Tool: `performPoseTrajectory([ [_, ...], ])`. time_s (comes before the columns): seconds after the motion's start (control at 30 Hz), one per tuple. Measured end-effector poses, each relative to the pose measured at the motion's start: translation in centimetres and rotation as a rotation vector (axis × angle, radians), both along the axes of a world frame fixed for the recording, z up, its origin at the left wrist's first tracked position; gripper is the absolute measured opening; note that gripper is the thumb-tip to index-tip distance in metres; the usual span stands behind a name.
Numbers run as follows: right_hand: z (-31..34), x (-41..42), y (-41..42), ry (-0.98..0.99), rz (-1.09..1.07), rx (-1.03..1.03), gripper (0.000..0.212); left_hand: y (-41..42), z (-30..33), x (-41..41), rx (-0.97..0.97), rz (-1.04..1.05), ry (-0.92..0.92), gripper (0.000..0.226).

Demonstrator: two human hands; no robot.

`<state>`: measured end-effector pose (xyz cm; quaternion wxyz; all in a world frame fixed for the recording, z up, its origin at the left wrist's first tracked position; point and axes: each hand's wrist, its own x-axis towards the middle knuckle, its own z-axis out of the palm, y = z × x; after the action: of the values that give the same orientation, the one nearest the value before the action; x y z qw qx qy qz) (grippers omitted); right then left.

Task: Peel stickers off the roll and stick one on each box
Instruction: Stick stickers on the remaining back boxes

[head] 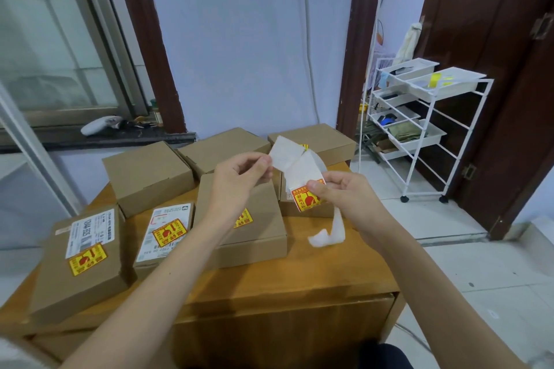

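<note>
Several brown cardboard boxes lie on a wooden table (299, 278). Three near ones carry a yellow-and-red sticker: the left box (81, 260), the labelled box (165, 234) and the middle box (248, 228). The back boxes (150, 174) (221, 150) (317, 141) show no sticker on top, though a bit of yellow peeks behind the paper. Above the middle, my left hand (239, 180) pinches the white backing strip (284, 153). My right hand (344, 192) pinches a yellow-and-red sticker (307, 199) at the strip's lower end. A loose tail of backing paper (329, 234) hangs down to the table.
A white wire trolley (425, 117) with trays stands on the tiled floor to the right, beside a dark wooden door (494, 69). A window sill (105, 132) with a white object lies at the back left. A cable runs down the wall.
</note>
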<state>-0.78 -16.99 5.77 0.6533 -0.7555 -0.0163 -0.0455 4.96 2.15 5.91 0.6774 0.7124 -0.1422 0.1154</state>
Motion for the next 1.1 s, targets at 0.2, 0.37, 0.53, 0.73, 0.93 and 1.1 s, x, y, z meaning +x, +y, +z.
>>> performPoseTrajectory([
  [0.2, 0.0, 1.8, 1.1, 0.006, 0.011, 0.002, 0.022, 2.4, -0.7, 1.8, -0.014, 0.055, 0.019, 0.012],
  [0.37, -0.6, 3.9, 2.3, 0.025, 0.012, -0.025, 0.025, 4.7, -1.5, 4.1, 0.000, 0.084, 0.016, 0.010],
  [0.53, -1.4, 5.9, 3.5, 0.059, 0.039, -0.013, 0.020, 6.9, -2.4, 7.7, 0.072, 0.137, 0.005, 0.007],
  [0.73, -1.6, 8.9, 4.6, 0.054, 0.055, -0.060, 0.019, 8.6, -3.3, 12.0, 0.181, 0.210, 0.011, 0.010],
  [0.93, -2.0, 11.5, 6.2, 0.041, 0.097, -0.073, 0.018, 9.5, -4.7, 17.2, 0.402, 0.252, -0.026, 0.010],
  [1.1, -3.1, 12.9, 6.7, 0.028, 0.131, -0.110, 0.017, 9.7, -5.6, 21.2, 0.595, 0.366, -0.101, 0.012],
])
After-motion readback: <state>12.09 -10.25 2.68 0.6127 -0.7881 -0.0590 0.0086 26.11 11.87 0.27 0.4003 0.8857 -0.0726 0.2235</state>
